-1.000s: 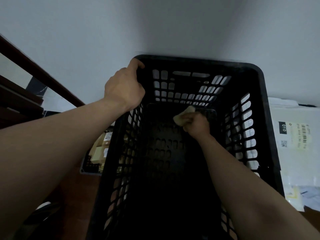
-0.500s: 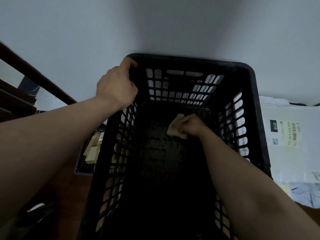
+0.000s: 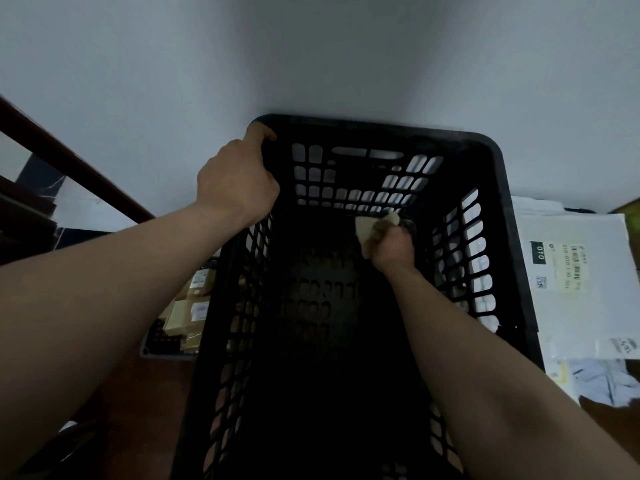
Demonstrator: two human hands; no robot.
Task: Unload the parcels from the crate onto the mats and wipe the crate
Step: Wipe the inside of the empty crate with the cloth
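Head view: black crate (image 3: 381, 128) sits in front of the person w/ its far end against the wall (image 3: 311, 64). No parcels show inside, so unloading looks done & the wipe is the step in hand. L hand (image 3: 239, 181) grips the far-left corner of the rim, fingers curled over the edge. R hand (image 3: 391, 247) is down inside, closed round a bunched pale cloth (image 3: 369, 226), pressed at the far-right of the crate floor where it meets the end wall. To do it well, imo: brace w/ the L hand so the crate doesn't slide, drag the cloth in overlapping passes from the far end back toward the body, push into corners & along the base of the slotted sides where dirt prob. collects, & re-fold for a fresh face. Near half of the crate floor is v. dark, so can't tell if it's clean. Slots in floor & walls could snag the cloth edge. Around: white mailers (image 3: 571, 265) w/ barcode labels lie just beside the right wall. Cardboard boxes (image 3: 188, 313) sit just beside the left wall on a grey-edged mat or tray, can't tell which. Dark wood rail (image 3: 69, 157) runs far left. Both stacks are close, so shifting the crate sideways risks knocking them.
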